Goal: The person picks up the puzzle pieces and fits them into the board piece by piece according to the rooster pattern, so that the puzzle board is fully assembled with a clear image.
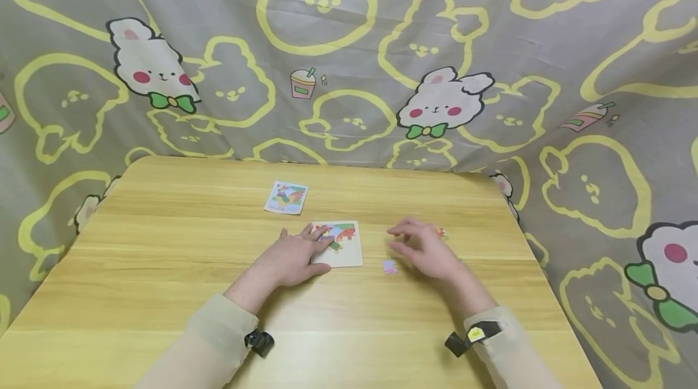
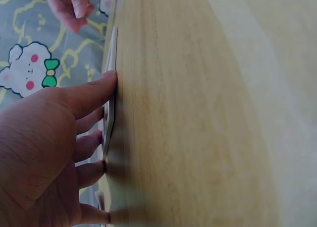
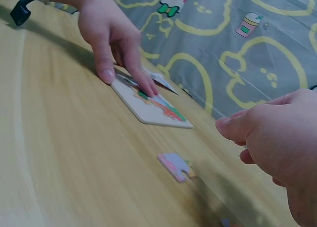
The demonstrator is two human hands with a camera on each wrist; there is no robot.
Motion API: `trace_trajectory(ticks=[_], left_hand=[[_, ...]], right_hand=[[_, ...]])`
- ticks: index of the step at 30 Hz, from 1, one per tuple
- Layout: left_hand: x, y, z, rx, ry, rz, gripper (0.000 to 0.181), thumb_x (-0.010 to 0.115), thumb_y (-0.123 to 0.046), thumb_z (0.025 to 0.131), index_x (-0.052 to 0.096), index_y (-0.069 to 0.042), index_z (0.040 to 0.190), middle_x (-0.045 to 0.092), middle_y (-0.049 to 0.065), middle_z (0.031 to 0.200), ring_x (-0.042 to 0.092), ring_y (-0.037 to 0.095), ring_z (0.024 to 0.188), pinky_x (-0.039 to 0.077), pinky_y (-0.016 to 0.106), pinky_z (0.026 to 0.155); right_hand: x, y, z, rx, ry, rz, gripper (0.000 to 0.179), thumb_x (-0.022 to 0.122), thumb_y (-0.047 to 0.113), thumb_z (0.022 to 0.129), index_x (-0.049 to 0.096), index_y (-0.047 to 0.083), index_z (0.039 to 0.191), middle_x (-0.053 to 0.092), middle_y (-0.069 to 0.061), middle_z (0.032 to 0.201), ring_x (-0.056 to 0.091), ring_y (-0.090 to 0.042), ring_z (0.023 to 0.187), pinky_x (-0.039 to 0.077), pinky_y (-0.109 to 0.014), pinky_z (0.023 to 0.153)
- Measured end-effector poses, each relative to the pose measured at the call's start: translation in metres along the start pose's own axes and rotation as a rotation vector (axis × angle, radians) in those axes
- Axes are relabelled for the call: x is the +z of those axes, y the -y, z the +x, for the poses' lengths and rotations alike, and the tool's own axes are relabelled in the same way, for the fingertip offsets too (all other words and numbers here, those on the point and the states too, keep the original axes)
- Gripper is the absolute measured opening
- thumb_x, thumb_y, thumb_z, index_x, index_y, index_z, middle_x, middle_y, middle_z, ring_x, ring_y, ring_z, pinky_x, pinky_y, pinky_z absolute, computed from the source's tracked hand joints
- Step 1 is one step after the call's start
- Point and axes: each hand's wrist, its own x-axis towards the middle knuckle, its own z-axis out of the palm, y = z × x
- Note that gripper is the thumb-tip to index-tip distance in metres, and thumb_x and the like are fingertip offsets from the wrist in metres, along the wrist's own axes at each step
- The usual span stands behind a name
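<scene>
A pale, square jigsaw board [image 1: 349,254] lies on the table, partly filled with a coloured picture. My left hand [image 1: 297,256] rests on its left side with fingers spread, pressing on the picture. In the left wrist view, the thumb [image 2: 96,94] touches the board's edge. My right hand [image 1: 428,249] hovers to the right of the board, fingers loosely bent, with a gap between thumb and index finger and nothing visible in it. Just left of and below it lies a lilac jigsaw piece [image 3: 173,165]. A red and green piece [image 1: 440,233] shows partly behind the right hand.
A picture card [image 1: 286,197] of a colourful bird lies behind the board, to the left. The wooden table [image 1: 163,256] ends at a grey curtain [image 1: 349,74] with yellow outlines and rabbits, which hangs along the back and sides.
</scene>
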Motion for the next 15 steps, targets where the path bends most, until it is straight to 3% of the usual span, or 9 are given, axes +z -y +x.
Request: trace_trajectory(ticks=[9, 15], left_hand=[[0.001, 0.000, 0.000, -0.003, -0.003, -0.003, 0.070, 0.065, -0.055, 0.102, 0.050, -0.019, 0.160, 0.033, 0.004, 0.170, 0.029, 0.037, 0.156, 0.026, 0.082, 0.110], [0.000, 0.000, 0.000, -0.004, -0.006, -0.003, 0.070, 0.066, -0.055, 0.102, 0.050, -0.019, 0.160, 0.033, 0.003, 0.170, 0.029, 0.037, 0.155, 0.026, 0.082, 0.110]], right_hand=[[-0.019, -0.019, -0.016, 0.038, -0.068, -0.040, 0.029, 0.079, 0.005, 0.094, 0.075, -0.001, 0.122, 0.070, -0.009, 0.118, 0.065, -0.025, 0.099, 0.055, -0.045, 0.089], [-0.034, -0.036, -0.028, 0.097, -0.090, -0.078, 0.031, 0.079, 0.005, 0.095, 0.073, -0.002, 0.125, 0.066, -0.008, 0.121, 0.064, -0.022, 0.094, 0.057, -0.043, 0.083]])
